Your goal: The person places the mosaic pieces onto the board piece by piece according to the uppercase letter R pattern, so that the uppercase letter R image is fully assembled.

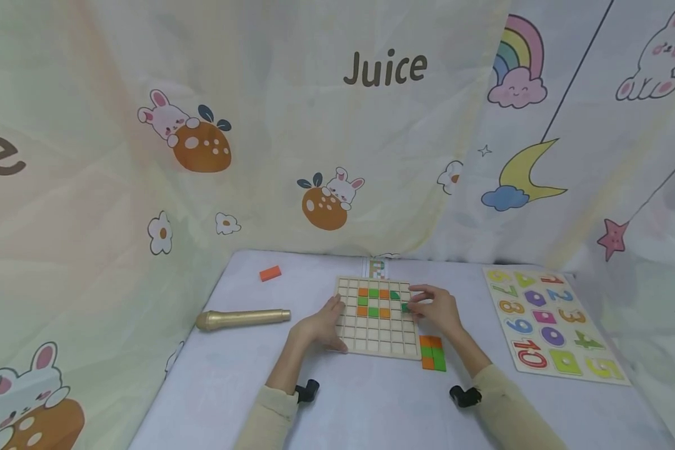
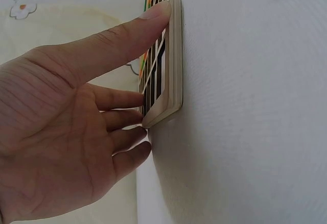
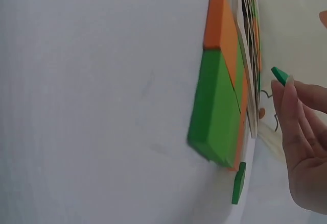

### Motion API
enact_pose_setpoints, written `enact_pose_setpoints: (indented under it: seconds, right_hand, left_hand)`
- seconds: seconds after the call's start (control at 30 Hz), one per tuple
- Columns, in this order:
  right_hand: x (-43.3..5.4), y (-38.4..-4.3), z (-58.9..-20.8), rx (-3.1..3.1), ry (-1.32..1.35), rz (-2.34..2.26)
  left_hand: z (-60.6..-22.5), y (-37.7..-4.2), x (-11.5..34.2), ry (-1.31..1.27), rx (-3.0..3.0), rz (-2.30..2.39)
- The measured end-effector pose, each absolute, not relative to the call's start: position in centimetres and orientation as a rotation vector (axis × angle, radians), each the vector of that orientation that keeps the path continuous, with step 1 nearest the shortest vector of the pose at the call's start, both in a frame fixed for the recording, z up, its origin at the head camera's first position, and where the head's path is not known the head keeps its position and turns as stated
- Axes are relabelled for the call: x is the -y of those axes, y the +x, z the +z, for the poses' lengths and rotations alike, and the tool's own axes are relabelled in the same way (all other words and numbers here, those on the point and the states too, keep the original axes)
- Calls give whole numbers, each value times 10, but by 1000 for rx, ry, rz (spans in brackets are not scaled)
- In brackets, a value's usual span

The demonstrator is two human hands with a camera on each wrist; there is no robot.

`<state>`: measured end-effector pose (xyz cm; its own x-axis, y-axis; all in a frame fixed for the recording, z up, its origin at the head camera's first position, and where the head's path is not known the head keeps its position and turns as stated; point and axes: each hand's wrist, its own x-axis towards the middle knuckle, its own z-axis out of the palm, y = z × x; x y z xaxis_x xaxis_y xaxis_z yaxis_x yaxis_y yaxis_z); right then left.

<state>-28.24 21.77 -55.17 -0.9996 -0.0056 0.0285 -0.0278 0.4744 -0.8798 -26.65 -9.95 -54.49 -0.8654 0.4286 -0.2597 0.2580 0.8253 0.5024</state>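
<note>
A wooden grid board (image 1: 378,342) lies on the table, with orange and green tiles (image 1: 374,312) forming a pattern in its upper cells. My left hand (image 1: 322,326) rests along the board's left side, thumb on the frame near the front corner and the other fingertips at its edge. Between thumb and fingers my right hand (image 1: 440,310) pinches a small dark green piece (image 3: 279,75), held over the board's right edge. Another dark green piece (image 1: 394,295) sits in an upper cell. Orange and green blocks (image 1: 433,354) lie together beside the board's front right corner.
A gold microphone (image 1: 243,319) and an orange block (image 1: 270,273) lie to the left. On the right is a number and shape puzzle board (image 1: 557,328). A patterned card (image 1: 378,269) shows behind the grid board. One loose green piece (image 3: 238,183) lies past the blocks.
</note>
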Motion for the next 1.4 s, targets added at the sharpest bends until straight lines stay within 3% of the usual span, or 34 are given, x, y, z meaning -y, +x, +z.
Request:
enact_pose_setpoints:
  seconds: [0.47, 0.77, 1.4]
  right_hand:
    - [-196, -285, -557, 2786, 96, 1530]
    - [-192, -292, -560, 2870, 24, 1312]
    - [-193, -292, -559, 2878, -76, 1310]
  left_hand:
    - [-546, -265, 98, 524, -2661, 642]
    - [-545, -265, 98, 532, -2669, 623]
    - [-544, -266, 98, 513, -2652, 622]
